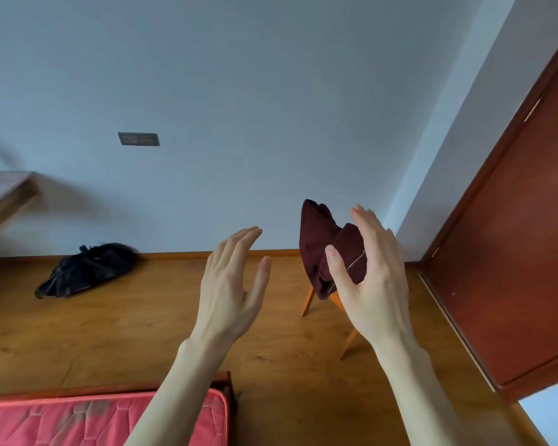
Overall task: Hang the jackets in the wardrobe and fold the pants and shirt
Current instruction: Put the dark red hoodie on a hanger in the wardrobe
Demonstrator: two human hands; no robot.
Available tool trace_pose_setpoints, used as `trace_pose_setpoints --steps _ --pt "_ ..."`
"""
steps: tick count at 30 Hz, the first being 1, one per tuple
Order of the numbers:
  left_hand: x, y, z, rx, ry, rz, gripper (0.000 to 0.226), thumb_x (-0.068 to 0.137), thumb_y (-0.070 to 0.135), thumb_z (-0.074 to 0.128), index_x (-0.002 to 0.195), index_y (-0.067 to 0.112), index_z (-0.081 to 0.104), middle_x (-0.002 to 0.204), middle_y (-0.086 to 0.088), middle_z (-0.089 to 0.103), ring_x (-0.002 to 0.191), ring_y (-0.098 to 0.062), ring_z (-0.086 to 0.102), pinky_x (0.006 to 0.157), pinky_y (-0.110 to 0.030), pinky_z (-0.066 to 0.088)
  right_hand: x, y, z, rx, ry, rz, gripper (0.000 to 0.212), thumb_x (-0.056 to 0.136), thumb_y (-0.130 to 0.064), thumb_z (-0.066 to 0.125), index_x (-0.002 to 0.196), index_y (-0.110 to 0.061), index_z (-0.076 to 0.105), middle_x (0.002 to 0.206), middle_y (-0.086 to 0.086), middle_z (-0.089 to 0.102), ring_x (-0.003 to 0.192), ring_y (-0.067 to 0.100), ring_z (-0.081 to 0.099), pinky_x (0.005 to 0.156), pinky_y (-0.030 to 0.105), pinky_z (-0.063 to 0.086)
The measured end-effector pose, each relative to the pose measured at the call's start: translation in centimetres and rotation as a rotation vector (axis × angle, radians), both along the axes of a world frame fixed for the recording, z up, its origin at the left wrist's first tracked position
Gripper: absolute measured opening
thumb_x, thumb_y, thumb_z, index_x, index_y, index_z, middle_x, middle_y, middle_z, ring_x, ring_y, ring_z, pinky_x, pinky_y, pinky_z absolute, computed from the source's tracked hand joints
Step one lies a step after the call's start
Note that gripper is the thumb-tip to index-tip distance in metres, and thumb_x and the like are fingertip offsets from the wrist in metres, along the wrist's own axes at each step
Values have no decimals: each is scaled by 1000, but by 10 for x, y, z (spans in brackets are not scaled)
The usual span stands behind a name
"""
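Maroon cloth, a soft jacket (322, 249) with a pale zipper line, hangs bunched in thick folds over the back of a wooden chair (308, 302) whose slim orange legs angle down to the floor. Both bare forearms reach forward. The left hand (231, 284) is spread, fingers straight and close together, thumb out, holding nothing and well apart from the cloth. The right hand (371, 275) is likewise wide, fingers straight, thumb forward; it overlaps the jacket's right side in view, and whether it touches the fabric I cannot tell. Smooth wood-grain floor (126, 333) runs to a pale wall. A crumpled, glossy black bag (84, 270) lies on the floor near the skirting. A quilted red mattress (94, 420) in a dark wooden frame fills the lower left. A reddish-brown panelled door (522, 252) stands at the right.
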State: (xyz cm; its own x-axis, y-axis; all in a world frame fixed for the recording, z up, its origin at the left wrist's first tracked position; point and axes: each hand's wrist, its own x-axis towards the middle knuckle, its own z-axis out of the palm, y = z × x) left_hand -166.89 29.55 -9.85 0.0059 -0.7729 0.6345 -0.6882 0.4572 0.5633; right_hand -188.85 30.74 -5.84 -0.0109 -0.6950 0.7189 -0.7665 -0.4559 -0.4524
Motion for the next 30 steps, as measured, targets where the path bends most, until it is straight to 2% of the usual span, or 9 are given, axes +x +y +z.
trace_pose_setpoints --steps 3,6,10,13,16,21,28,30 --pt "-8 -21 -18 32 0 -20 44 109 44 44 148 24 51 148 12 55 141 -6 46 114 -29 39 -10 -17 -15 28 38 -30 60 102 -36 63 154 -11 47 160 4 48 152 19 38 121 52 37" --pt "-21 -48 -30 52 -2 -44 43 109 44 45 148 25 51 148 12 54 141 -6 46 114 -31 40 -25 -39 -28 50 37 -60 60 101 -36 63 153 -10 47 159 5 49 151 21 40 116 55 42" --pt "-44 -93 -40 72 -2 -70 44 109 44 45 148 25 51 148 11 55 142 -8 47 113 -39 44 -49 -74 -45 70 -1 -131 60 101 -34 67 152 -8 49 157 8 51 149 25 44 114 57 45" --pt "-65 -131 -47 81 -24 -101 44 109 45 44 148 25 51 147 11 55 142 -8 46 112 -41 45 -71 -102 -57 82 -20 -173 61 98 -30 71 150 -6 50 155 9 53 147 26 46 114 55 45" --pt "-86 -168 -53 102 -33 -123 45 109 46 43 148 24 51 147 11 56 142 -9 47 112 -42 46 -93 -131 -70 111 -17 -204 60 99 -34 69 150 -7 51 154 9 53 145 26 48 113 53 47" --pt "-117 -224 -67 131 -38 -139 45 109 46 43 146 23 53 145 12 56 139 -7 48 111 -37 44 -122 -180 -88 183 -19 -231 63 98 -41 64 152 -11 49 156 3 51 145 20 47 122 44 36" --pt "-138 -276 -87 207 -58 -156 42 108 39 48 145 21 54 144 8 58 135 -12 51 110 -36 44 -135 -227 -119 307 -26 -243 63 97 -33 72 151 -8 51 157 8 51 146 25 47 115 57 44" --pt "-141 -292 -95 234 -63 -157 41 108 39 48 145 22 54 144 9 58 135 -11 51 110 -35 44 -137 -241 -127 352 -14 -255 64 96 -32 73 151 -9 50 157 8 51 145 25 48 115 57 44"
